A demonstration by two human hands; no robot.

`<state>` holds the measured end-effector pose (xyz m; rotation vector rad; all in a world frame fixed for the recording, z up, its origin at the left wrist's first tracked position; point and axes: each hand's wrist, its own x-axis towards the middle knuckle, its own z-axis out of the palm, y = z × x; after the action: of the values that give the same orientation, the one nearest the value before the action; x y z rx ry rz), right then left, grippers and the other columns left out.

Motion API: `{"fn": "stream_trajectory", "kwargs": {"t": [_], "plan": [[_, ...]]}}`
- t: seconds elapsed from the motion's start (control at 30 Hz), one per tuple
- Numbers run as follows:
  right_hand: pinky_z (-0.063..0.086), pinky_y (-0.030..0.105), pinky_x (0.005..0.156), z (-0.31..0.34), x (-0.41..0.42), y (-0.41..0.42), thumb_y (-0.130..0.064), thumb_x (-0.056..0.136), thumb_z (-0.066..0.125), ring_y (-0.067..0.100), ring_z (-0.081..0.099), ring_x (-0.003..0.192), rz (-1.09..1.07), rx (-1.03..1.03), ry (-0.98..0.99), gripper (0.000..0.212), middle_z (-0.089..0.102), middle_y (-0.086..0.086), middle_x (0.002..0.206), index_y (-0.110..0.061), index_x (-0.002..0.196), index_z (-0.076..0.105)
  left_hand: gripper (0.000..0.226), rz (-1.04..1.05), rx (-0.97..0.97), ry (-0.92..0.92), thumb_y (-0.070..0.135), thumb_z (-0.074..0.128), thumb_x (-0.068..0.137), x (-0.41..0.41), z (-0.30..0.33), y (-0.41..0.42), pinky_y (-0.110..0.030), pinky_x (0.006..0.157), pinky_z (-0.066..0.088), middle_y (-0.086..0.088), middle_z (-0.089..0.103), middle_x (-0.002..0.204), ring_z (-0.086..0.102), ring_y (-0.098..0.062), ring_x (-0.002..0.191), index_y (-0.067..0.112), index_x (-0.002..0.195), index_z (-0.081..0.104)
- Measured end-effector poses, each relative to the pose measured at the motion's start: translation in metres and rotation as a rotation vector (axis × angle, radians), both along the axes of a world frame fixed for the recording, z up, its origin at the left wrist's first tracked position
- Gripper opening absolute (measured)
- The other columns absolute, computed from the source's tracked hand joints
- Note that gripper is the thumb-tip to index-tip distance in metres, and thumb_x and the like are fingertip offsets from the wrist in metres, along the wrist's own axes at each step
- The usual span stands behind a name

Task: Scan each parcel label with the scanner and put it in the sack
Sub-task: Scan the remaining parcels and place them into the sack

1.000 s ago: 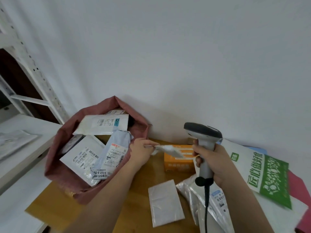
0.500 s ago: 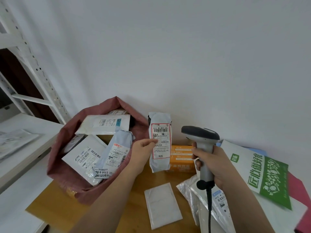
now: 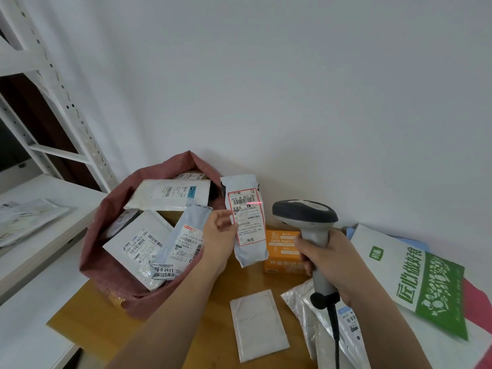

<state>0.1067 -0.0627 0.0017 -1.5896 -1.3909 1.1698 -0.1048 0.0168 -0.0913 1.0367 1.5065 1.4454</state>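
Note:
My left hand (image 3: pixel 219 233) holds a small grey parcel (image 3: pixel 246 219) upright by its left edge, its red-bordered label facing me. A red scan line falls across the label's top barcode. My right hand (image 3: pixel 323 255) grips the grey scanner (image 3: pixel 306 217), whose head points left at the parcel from just beside it. The pink sack (image 3: pixel 106 262) stands open to the left, with several labelled parcels (image 3: pixel 138 246) inside it.
On the wooden table (image 3: pixel 213 296) lie an orange box (image 3: pixel 282 253), a white padded envelope (image 3: pixel 257 324), a silver bag (image 3: pixel 306 312) and a green-and-white bag (image 3: pixel 420 283). A white shelf (image 3: pixel 40 203) stands at the left. The wall is close behind.
My left hand turned the grey parcel from flat to upright with its label facing me. The scanner's red line now lies on the label.

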Motion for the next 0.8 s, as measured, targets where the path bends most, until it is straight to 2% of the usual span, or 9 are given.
{"fn": "stream_trajectory", "kwargs": {"t": [0.2,0.3,0.43,0.53,0.67,0.8], "plan": [[0.041,0.009,0.044,0.007,0.004,-0.006,-0.029,0.093,0.062,0.002,0.053,0.041,0.017,0.026,-0.062,0.029,0.057,-0.004,0.053,-0.015,0.069,0.054,0.029,0.035,-0.019,-0.005,0.006,0.066,0.089,-0.001,-0.002,0.003,-0.015,0.057,0.053,0.017,0.07,0.093,0.069,0.004,0.082,0.03,0.098,0.054],[0.041,0.007,0.043,0.01,0.005,-0.006,-0.026,0.094,0.06,0.003,0.05,0.04,0.061,-0.025,-0.06,0.031,0.055,-0.002,0.053,-0.014,0.067,0.052,0.031,0.046,-0.035,0.003,0.008,0.067,0.089,-0.002,-0.002,0.003,-0.014,0.055,0.052,0.018,0.067,0.093,0.069,0.0,0.08,0.033,0.098,0.051],[0.043,0.011,0.045,0.009,0.005,-0.005,-0.027,0.093,0.062,0.002,0.051,0.037,0.065,-0.069,-0.073,0.025,0.056,0.002,0.06,-0.012,0.074,0.055,0.03,0.054,-0.054,0.024,0.007,0.066,0.09,-0.005,-0.001,0.006,-0.011,0.052,0.05,0.018,0.064,0.095,0.064,-0.001,0.082,0.026,0.107,0.05],[0.042,0.01,0.044,0.009,0.004,-0.006,-0.027,0.092,0.063,0.003,0.053,0.04,0.038,-0.044,-0.089,0.024,0.057,0.002,0.061,-0.012,0.075,0.055,0.03,0.068,-0.07,0.027,0.004,0.064,0.09,-0.011,-0.001,0.008,-0.011,0.052,0.051,0.015,0.064,0.095,0.064,-0.001,0.083,0.022,0.11,0.05],[0.04,0.007,0.041,0.018,0.001,-0.01,-0.026,0.091,0.064,-0.001,0.051,0.036,0.035,0.013,-0.117,0.027,0.056,0.001,0.057,-0.013,0.07,0.054,0.031,0.088,-0.072,0.01,0.001,0.063,0.09,-0.019,-0.003,0.009,-0.011,0.054,0.052,0.012,0.065,0.095,0.064,0.0,0.083,0.02,0.11,0.05],[0.043,0.013,0.046,0.026,-0.004,-0.014,-0.017,0.092,0.063,0.003,0.052,0.039,0.087,0.1,-0.173,0.034,0.054,-0.007,0.045,-0.013,0.059,0.055,0.034,0.099,-0.066,-0.011,0.002,0.063,0.09,-0.027,-0.002,0.01,-0.014,0.06,0.052,0.017,0.063,0.093,0.063,0.0,0.084,0.023,0.111,0.047]]}}
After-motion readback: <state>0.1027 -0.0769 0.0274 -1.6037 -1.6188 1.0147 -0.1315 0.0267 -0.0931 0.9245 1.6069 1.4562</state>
